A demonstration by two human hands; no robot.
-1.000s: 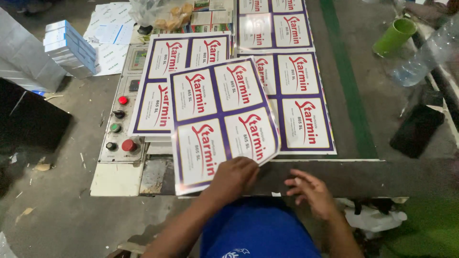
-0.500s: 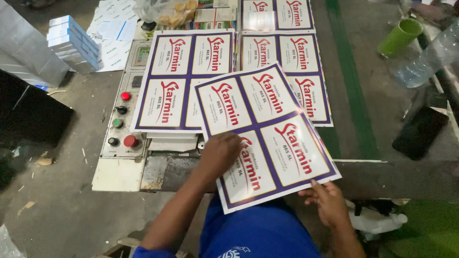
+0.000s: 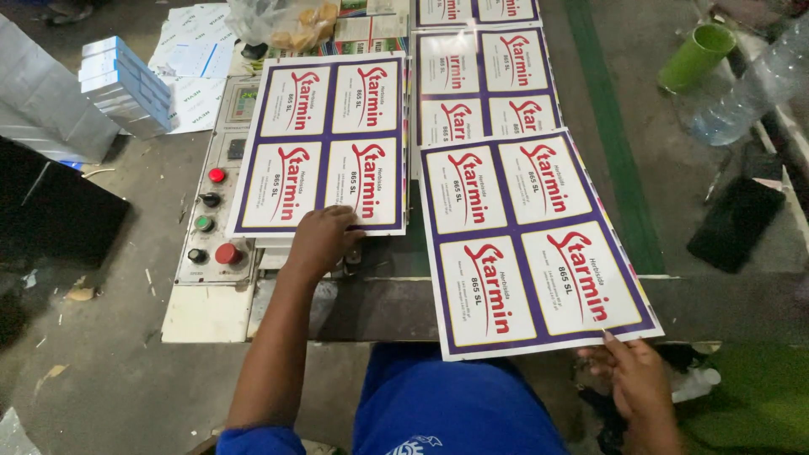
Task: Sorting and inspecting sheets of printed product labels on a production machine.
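My right hand (image 3: 638,385) grips the near right corner of a printed label sheet (image 3: 531,236), white with purple borders and red lettering, four labels on it. The sheet lies tilted over the near edge of the machine table (image 3: 388,295). My left hand (image 3: 323,240) rests flat on the near edge of a stack of the same sheets (image 3: 324,143) further left. More of these sheets (image 3: 484,72) lie on the table beyond.
A control panel (image 3: 215,227) with red, green and black buttons sits left of the stack. Blue-white boxes (image 3: 126,84) are at far left. A green cup (image 3: 695,57), a clear plastic bottle (image 3: 742,101) and a black phone (image 3: 737,221) lie to the right.
The top sheet has been drawn off the stack to the right and toward me; my right hand now holds its corner. My left hand moved left onto the stack.
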